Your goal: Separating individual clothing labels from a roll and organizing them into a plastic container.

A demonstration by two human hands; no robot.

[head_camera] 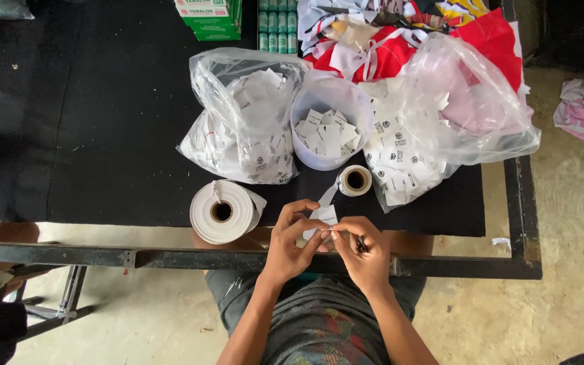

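Pinching a small white label [324, 216] between the fingertips of both hands, you hold it just above the near edge of the black table [89, 122]. Your left hand [290, 245] closes on the label's left side with thumb and forefinger, the other fingers curled beneath. Your right hand [363, 249] grips the label's right end, and a small dark tool, too hidden to name, sits tucked in that palm. A narrow white strip runs from the label up to the small label roll [355, 180], which lies on the table just beyond your hands.

To the left of your hands, near the table's edge, lies a larger white tape roll [223, 211] on its side with its core facing up. Farther back stands a translucent plastic tub [330, 119] holding cut white labels. A clear plastic bag [245, 122] of labels slumps just left of the tub, and a second clear bag [434, 115] of labels and pinkish pieces spreads to its right, touching the tub. Behind them, at the far edge, lies a heap of red and white fabric [400, 40], with green cartons [212, 17] to its left. A dark metal frame bar [136, 257] crosses just under your wrists.
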